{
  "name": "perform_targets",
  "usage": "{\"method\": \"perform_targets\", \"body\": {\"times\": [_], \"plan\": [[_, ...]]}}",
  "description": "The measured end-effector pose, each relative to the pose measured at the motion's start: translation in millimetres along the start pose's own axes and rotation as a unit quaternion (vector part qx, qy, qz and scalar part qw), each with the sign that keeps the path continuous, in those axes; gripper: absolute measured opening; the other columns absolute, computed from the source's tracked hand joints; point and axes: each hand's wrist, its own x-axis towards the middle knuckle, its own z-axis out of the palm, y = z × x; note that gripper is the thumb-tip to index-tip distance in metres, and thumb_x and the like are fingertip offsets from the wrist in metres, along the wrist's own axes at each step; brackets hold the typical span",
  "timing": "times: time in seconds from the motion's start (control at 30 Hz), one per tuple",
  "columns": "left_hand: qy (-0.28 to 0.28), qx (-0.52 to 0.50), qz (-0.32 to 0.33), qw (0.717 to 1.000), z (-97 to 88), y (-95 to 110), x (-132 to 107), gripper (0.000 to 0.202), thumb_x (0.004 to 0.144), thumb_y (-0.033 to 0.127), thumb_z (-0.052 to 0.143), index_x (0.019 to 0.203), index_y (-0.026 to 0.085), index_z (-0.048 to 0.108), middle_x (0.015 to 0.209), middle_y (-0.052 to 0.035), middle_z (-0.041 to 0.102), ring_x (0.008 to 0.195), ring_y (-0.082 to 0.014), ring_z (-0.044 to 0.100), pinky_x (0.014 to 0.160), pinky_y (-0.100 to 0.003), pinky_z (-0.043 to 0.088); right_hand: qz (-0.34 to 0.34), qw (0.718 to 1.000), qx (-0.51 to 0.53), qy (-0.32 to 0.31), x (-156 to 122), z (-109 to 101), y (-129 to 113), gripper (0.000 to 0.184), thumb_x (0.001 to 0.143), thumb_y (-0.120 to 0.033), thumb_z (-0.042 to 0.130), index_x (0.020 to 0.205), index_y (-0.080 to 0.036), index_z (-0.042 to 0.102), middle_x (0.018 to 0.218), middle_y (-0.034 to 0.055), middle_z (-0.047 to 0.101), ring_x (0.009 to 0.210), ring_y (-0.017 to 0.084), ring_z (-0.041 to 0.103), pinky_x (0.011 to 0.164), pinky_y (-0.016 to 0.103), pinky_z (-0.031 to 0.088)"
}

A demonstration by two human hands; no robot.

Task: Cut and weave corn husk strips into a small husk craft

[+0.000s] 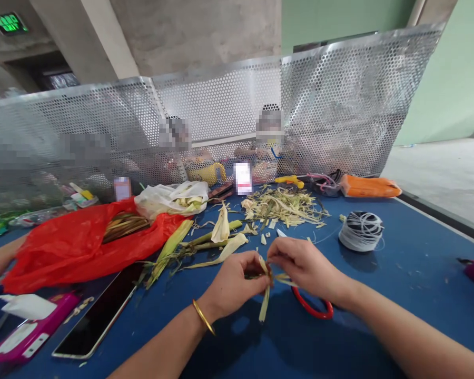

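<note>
Near the middle of the blue table, my left hand (235, 281) pinches a small piece made of pale corn husk strips (264, 306), with strips sticking out up, down and to the right. My right hand (314, 268) is closed in a pinch at the right of that piece; what its fingertips hold is too small to make out. Beneath the right hand lies a pair of scissors (323, 315), its red handle showing and the blade tip poking out beyond the knuckles. Loose husks (231, 247) and dry stalks lie just beyond my left hand.
Shredded husk (286, 205) is piled at the back. A ball of grey-white string (361, 231) and an orange packet (369, 186) sit right. On the left are a red plastic bag (71, 247), a phone (100, 310) and another person's arm (2, 258). A perforated metal screen (221, 100) stands behind.
</note>
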Motion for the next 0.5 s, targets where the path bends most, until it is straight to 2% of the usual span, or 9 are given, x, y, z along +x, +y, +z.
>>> {"method": "perform_targets", "body": {"times": [0.1,0.2,0.33,0.43,0.5], "plan": [[-0.063,-0.066,-0.001,0.996,-0.3,3.4,-4.4,0.013,0.073,0.025,0.07,0.075,0.016,0.06,0.068,-0.0025,0.068,0.06,-0.0128,0.06,0.059,-0.023,0.046,0.069,0.983,0.163,-0.047,4.6,-7.1,6.9,0.02,0.082,-0.032,0.06,0.07,-0.017,0.058,0.062,-0.0033,0.052,0.057,0.009,0.042,0.054,0.022,0.033],[-0.06,-0.116,0.016,0.991,-1.0,5.1,-6.8,0.016,0.074,0.027,0.072,0.078,0.016,0.061,0.069,-0.0029,0.068,0.061,-0.0129,0.061,0.06,-0.023,0.047,0.157,0.934,0.319,-0.042,5.1,-0.4,13.0,0.027,0.071,-0.04,0.071,0.067,-0.016,0.058,0.052,-0.0069,0.045,0.048,0.007,0.035,0.048,0.022,0.026],[0.013,-0.139,0.038,0.989,-0.2,4.8,-5.8,0.016,0.073,0.027,0.073,0.078,0.016,0.063,0.069,-0.0014,0.066,0.062,-0.0125,0.061,0.061,-0.023,0.048,0.254,0.841,0.478,0.002,2.7,17.8,12.9,0.028,0.063,-0.036,0.075,0.065,-0.016,0.056,0.05,-0.0064,0.048,0.042,0.004,0.032,0.043,0.021,0.019],[0.081,-0.145,0.06,0.984,1.1,3.6,-3.4,0.016,0.072,0.028,0.074,0.076,0.017,0.063,0.071,0.0001,0.064,0.061,-0.0118,0.06,0.06,-0.023,0.049,0.322,0.776,0.543,0.014,0.5,28.6,8.2,0.026,0.06,-0.029,0.075,0.066,-0.017,0.053,0.046,-0.0111,0.034,0.04,0.002,0.016,0.041,0.02,0.009],[0.115,-0.131,0.077,0.982,1.8,3.3,-2.2,0.015,0.072,0.027,0.073,0.076,0.017,0.063,0.073,0.0008,0.062,0.06,-0.0111,0.06,0.059,-0.023,0.049,0.347,0.749,0.563,0.015,-1.0,34.4,5.9,0.025,0.059,-0.027,0.074,0.067,-0.017,0.053,0.047,-0.0129,0.027,0.041,0.002,0.012,0.041,0.02,0.007]]}}
